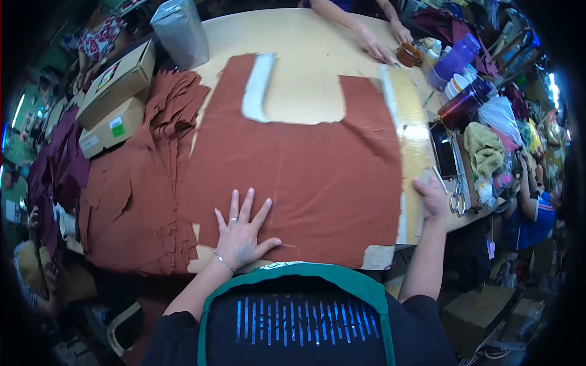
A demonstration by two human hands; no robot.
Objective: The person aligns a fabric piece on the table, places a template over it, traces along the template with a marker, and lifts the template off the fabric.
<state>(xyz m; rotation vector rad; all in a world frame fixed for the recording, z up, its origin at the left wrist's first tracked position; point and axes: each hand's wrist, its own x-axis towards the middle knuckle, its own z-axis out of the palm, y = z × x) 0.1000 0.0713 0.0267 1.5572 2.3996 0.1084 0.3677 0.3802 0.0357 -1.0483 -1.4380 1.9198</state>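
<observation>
My left hand (241,236) lies flat with fingers spread on a rust-brown fabric piece (305,177). This piece is spread on the table and has a deep U-shaped cutout at its far side. Pale material shows along the cutout's left edge and at the near right corner. To the right of the fabric, my right hand (432,196) is closed, with a thin white pen-like stick (439,180) jutting from it. Under that hand is a narrow greyish strip (420,222), on a taped, yellowish board (414,131); whether my fingers grip the strip is unclear.
Stacked rust-brown fabric (134,201) and cardboard boxes (119,85) stand at left, a wrapped block (180,33) behind. At right lie scissors (458,195), a phone (444,149), a cloth (484,149) and bottles (464,100). Another person's hands (375,46) are at the table's far side.
</observation>
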